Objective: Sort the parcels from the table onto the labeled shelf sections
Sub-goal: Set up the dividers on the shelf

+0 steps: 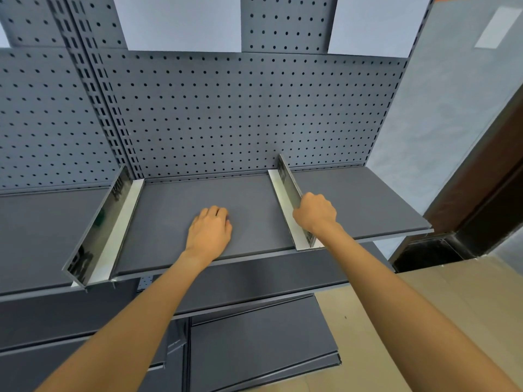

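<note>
1. Gripping the right divider (288,193), the right hand (315,213) curls round its top edge.
2. Left hand (210,232) rests on the shelf (175,222), fingers loosely curled, holding nothing.
3. No parcels visible.

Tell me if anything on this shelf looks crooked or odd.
Nothing looks damaged or spilled. The left divider and the right divider lean apart, likely lens distortion. The right hand grips the right one; the left hand rests on the shelf.
</note>
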